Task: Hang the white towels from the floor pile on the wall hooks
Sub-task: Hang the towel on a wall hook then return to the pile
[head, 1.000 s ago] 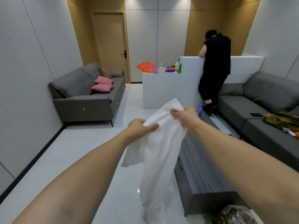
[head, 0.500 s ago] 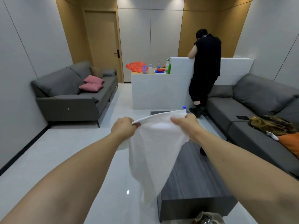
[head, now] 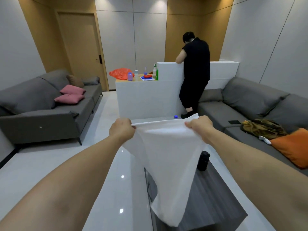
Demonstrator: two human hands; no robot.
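Grey sofas [head: 50, 104] flank a glossy white floor [head: 41, 164] (spotlights reflected), wooden door [head: 81, 47] behind.

I see the white towel [head: 168, 157] as soft matt cloth with a fine terry nap, pulled smooth along its top edge. The floor [head: 50, 164] under it is glossy pale tile that mirrors the ceiling lights. The coffee table [head: 208, 197] top looks like matt grey wood grain. Both sofas [head: 41, 104] wear dull grey woven fabric, the pink cushions [head: 70, 98] look matt cloth, and the door [head: 81, 45] a smooth satin wood veneer.
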